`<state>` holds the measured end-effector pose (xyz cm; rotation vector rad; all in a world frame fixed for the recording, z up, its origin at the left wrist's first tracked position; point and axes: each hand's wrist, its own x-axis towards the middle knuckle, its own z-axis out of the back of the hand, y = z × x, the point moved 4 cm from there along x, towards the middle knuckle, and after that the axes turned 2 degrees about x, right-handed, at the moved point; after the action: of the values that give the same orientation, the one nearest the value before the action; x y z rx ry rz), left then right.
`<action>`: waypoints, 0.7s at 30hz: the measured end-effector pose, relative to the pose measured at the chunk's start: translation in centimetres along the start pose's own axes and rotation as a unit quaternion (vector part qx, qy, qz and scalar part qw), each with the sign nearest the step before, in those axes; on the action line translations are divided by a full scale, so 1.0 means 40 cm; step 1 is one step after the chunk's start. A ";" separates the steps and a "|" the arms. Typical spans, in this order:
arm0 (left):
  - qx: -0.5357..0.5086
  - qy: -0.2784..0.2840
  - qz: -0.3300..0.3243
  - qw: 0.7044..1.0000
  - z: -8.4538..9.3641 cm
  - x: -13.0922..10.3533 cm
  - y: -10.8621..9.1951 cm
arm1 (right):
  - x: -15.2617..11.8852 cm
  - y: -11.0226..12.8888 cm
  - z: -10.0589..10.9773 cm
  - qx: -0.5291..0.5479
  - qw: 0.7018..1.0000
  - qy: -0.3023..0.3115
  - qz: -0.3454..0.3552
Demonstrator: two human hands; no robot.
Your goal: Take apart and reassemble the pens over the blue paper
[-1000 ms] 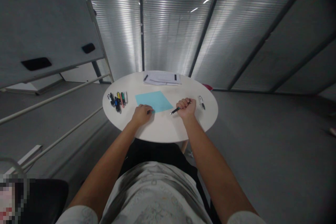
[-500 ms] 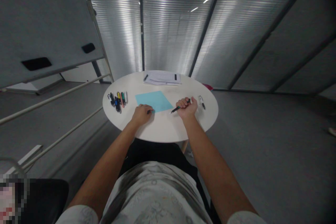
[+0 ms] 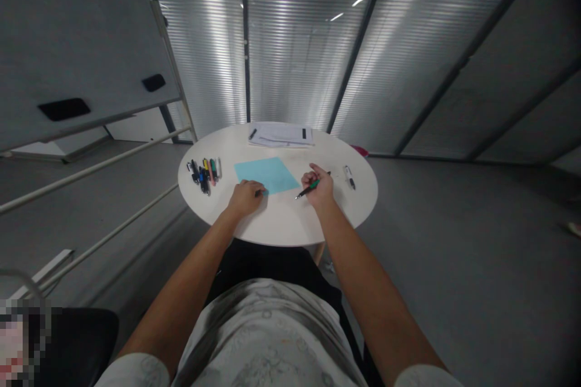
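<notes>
A light blue sheet of paper (image 3: 267, 174) lies on the round white table (image 3: 281, 224). At its lower left corner my left hand (image 3: 246, 198) is closed around a small dark object, perhaps a pen cap, too small to name surely. Just right of the sheet, my right hand (image 3: 319, 186) holds a black and green pen (image 3: 313, 186), its tip pointing down and left. The palm is turned partly up, with the index finger and thumb loosely raised and the other fingers curled at the pen.
Several pens and markers (image 3: 204, 175) lie at the table's left. A white marker (image 3: 349, 177) rests at the right, and stacked papers (image 3: 280, 135) are at the far edge. A whiteboard stand (image 3: 167, 54) rises on the left.
My right hand has shifted its fingers on the pen, so more of the green part shows, and its upper fingers have lifted and moved slightly left. My left hand has stayed put.
</notes>
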<state>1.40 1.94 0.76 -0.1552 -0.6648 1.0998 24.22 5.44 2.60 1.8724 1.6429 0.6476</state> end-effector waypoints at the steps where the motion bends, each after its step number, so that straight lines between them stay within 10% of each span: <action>1: -0.001 0.001 0.001 1.000 0.000 0.000 -0.001 | -0.003 -0.004 -0.001 -0.014 1.000 0.008 -0.014; 21: -0.028 -0.006 0.006 1.000 0.011 -0.001 -0.015 | -0.037 -0.108 -0.032 -0.379 0.911 0.164 -0.016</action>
<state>1.62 1.53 1.36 -0.2008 -0.7067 1.0948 20.04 4.50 0.57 1.2021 1.3094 1.4067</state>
